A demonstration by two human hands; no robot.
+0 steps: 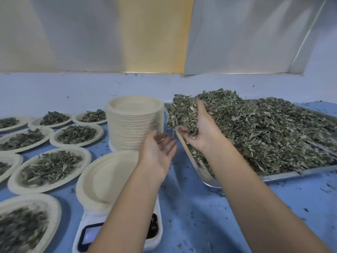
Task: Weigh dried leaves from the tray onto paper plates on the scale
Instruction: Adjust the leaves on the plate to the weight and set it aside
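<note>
Head view: right hand point(202, 128) grips grey-green dried leaves point(180, 112); left hand point(156, 152), open and empty, sits nearer the bare beige paper plate point(102, 179) on the white scale point(91, 236), down-left.

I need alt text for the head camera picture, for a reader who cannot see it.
The right hand holds a handful of dried leaves above a full metal tray, while the open left hand hovers near an empty paper plate on a scale.
</note>
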